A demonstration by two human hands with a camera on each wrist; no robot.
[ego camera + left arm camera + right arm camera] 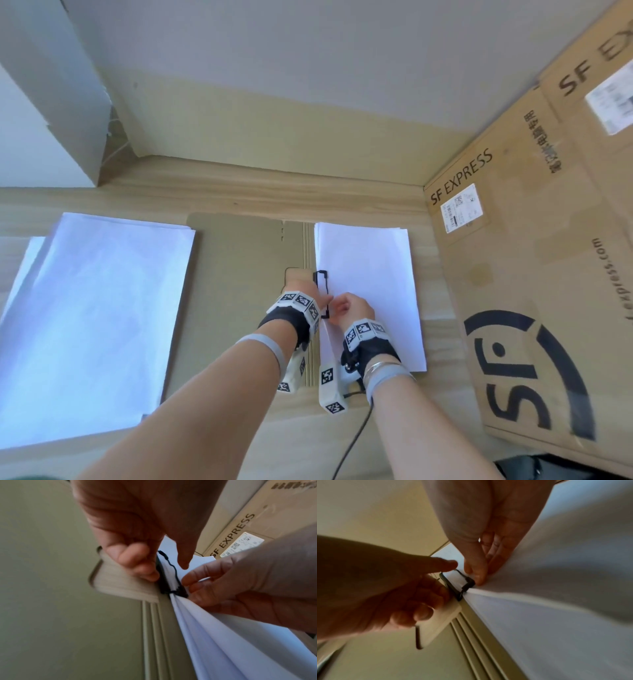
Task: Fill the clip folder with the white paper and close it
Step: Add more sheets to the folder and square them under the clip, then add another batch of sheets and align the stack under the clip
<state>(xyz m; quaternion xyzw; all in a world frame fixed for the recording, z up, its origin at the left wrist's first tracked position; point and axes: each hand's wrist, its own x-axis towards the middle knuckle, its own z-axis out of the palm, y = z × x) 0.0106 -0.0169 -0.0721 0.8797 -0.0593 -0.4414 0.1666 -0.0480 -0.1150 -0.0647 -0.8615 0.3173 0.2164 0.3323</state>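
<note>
A tan clip folder (239,274) lies open and flat on the wooden table. White paper (370,274) fills its right half, with the left edge at the spine. A black wire clip (322,291) lies over that edge. My left hand (299,286) curls its fingers (137,563) on the clip's tan plate (120,584) beside the wire, thumb stretched over the paper. My right hand (349,306) pinches the near corner of the wire clip (468,583) between thumb and finger. The paper (223,635) bulges up near the clip.
A large pile of white paper (96,325) lies on the table to the left of the folder. A big SF Express cardboard box (531,274) stands close on the right. A wall runs behind the table, and a black cable (352,442) trails from my right wrist.
</note>
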